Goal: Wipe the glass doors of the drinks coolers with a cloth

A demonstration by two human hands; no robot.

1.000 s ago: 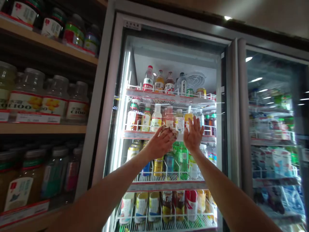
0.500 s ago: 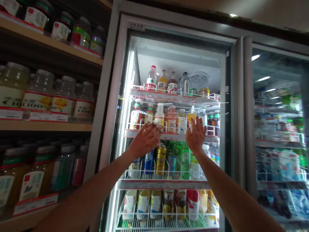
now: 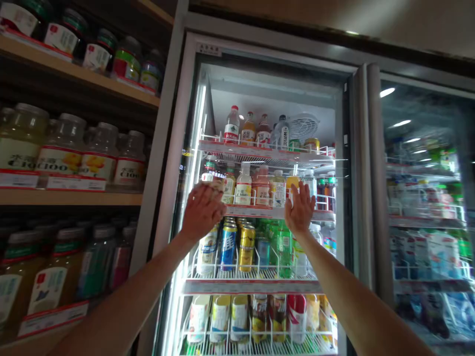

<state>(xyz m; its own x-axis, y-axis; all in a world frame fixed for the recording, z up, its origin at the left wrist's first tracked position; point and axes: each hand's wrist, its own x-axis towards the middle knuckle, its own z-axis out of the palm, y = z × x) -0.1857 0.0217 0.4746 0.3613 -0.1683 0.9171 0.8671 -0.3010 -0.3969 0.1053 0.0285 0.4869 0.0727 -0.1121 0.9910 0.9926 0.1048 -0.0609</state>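
My left hand [image 3: 202, 210] is raised at the left part of the cooler's glass door [image 3: 267, 74], fingers bent over a crumpled, patterned light cloth [image 3: 213, 187]. Most of the cloth is hidden under the fingers. Farther right, my right hand [image 3: 300, 210] is up at the glass with its fingers spread and nothing in it. Whether its palm touches the pane I cannot tell. Behind the glass, a pale C100 bottle [image 3: 243, 185] and an orange drink [image 3: 292, 185] stand on the shelf near the hands.
On the left, a wooden shelf [image 3: 74, 198] carries rows of large drink bottles. The metal door frame [image 3: 365, 173] separates this cooler from a second glass-fronted cooler [image 3: 426, 198] on the right. Gold cans [image 3: 247, 247] and green bottles [image 3: 284, 247] fill a lower rack.
My left hand has moved left across the glass with the cloth, uncovering the pale bottle and cans. My right hand stays nearly in place; the view has shifted slightly.
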